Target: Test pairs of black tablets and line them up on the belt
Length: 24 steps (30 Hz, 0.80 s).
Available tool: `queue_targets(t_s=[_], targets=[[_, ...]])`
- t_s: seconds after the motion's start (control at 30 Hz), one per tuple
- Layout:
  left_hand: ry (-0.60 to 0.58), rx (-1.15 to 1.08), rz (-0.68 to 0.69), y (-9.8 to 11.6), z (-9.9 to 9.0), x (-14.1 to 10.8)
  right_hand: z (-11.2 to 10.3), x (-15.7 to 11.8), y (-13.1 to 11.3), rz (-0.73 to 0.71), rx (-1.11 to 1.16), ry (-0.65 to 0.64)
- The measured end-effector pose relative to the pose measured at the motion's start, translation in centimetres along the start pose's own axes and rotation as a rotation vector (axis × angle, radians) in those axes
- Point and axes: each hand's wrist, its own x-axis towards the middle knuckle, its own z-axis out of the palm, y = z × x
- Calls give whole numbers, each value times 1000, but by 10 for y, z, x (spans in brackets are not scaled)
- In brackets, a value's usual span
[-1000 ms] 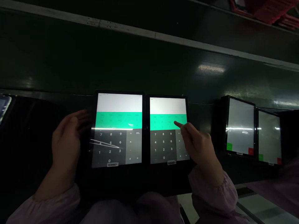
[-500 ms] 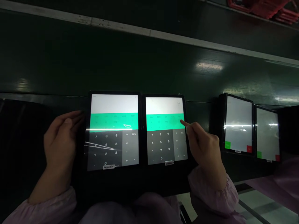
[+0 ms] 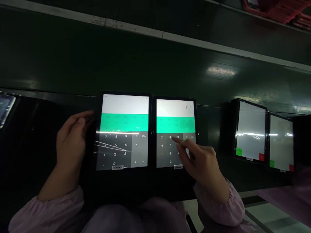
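Note:
Two tablets in dark frames lie side by side in front of me, each showing a calculator with a white display, a green band and a dark number pad. On the right tablet [image 3: 167, 126], my right hand [image 3: 201, 158] points with the index finger at the screen between the 8 and 9 keys, holding nothing. Its other fingers are bent and cover some lower keys. The display there shows a short row of symbols. My left hand [image 3: 73, 136] rests by the left edge of the left tablet [image 3: 121, 129], fingers stretched, its fingertips in shadow.
Another pair of tablets, a nearer tablet [image 3: 251, 129] and a farther tablet [image 3: 282, 140], stands to the right with pale screens and green and red corner squares. Red trays [image 3: 279, 9] sit at the top right. A purple sleeve [image 3: 279, 200] of another person shows at the lower right.
My right index finger has moved from the green band's right side down and left to the number keys. More symbols stand on the right tablet's display. The view has shifted slightly.

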Motion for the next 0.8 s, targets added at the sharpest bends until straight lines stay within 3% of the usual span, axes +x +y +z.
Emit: queue_targets(t_s=[0.33, 0.4, 0.53, 0.6, 0.8], targets=[[-12, 75, 14, 0, -1, 2, 19, 3, -5, -90, -10, -120], [-23, 114, 49, 0, -2, 1, 13, 4, -2, -33, 20, -66], [-41, 160, 87, 2, -3, -1, -7, 4, 13, 245, -10, 197], [-39, 149, 73, 1, -2, -1, -12, 4, 21, 295, -52, 271], [-24, 144, 106, -4, -2, 1, -3, 3, 25, 288, -30, 162]])
